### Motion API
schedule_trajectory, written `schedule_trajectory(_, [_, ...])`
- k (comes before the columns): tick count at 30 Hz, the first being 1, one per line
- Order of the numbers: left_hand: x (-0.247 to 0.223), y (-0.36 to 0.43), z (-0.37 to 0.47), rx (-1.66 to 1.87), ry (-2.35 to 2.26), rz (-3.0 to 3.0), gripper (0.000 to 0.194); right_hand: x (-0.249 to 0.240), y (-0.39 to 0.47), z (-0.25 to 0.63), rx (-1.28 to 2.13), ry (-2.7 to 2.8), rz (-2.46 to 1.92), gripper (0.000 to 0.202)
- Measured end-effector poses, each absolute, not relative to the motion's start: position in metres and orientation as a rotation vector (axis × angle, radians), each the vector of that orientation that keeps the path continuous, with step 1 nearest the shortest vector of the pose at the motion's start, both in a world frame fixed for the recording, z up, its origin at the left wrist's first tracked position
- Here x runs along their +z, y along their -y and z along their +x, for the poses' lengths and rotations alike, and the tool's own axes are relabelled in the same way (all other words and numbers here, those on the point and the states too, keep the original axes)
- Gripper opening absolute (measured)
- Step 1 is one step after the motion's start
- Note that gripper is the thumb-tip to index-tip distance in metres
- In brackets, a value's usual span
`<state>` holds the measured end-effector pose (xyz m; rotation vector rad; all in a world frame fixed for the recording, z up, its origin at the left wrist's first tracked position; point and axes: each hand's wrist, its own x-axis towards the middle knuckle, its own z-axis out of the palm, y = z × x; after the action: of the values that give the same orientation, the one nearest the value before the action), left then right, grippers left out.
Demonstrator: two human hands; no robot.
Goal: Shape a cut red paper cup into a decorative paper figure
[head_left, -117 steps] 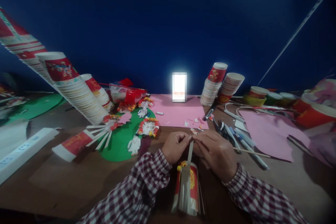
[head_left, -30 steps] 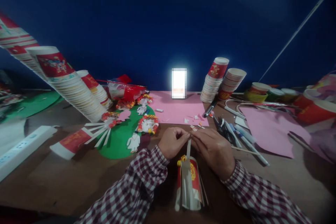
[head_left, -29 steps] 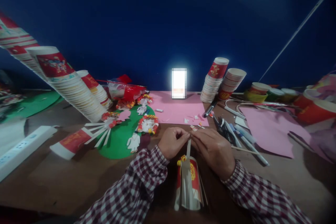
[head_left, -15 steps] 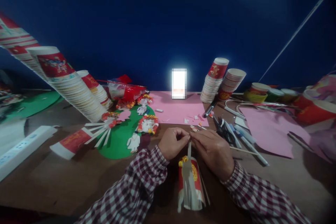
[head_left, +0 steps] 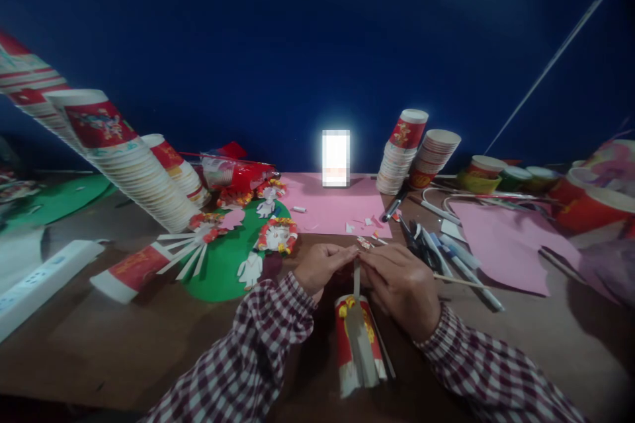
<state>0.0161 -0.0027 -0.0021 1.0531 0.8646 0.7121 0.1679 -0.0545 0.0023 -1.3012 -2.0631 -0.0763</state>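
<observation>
Two hands meet near the table's front edge over one red paper cup (head_left: 358, 344), which lies on its side there with its wall slit into strips. At the far left edge sits a white power strip (head_left: 37, 277), then a leaning cup stack (head_left: 133, 172) and a green sheet (head_left: 225, 264) with paper figures. Left hand (head_left: 320, 268) and right hand (head_left: 401, 284) both close fingertips on a single white strip (head_left: 356, 272) rising from the cup. Since half a second ago the cup has tipped slightly rightward, so the strip is likely being curled. Pens (head_left: 456, 264) lie rightward.

Red-and-white paper cup (head_left: 358, 344), plaid maroon-white sleeves (head_left: 268, 337), pink paper (head_left: 332, 211), green card (head_left: 223, 271)
</observation>
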Motion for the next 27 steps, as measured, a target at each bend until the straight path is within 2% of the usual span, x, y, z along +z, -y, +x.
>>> schedule_trajectory(13, [-0.011,0.003,0.017,0.728,-0.879,1.080,0.039,-0.002,0.054,0.168,-0.148,2.060,-1.265,0.019])
schedule_trajectory(27, [-0.011,0.000,0.013,0.833,-0.987,1.446,0.033,-0.003,0.053,0.168,-0.149,2.035,-1.314,0.018])
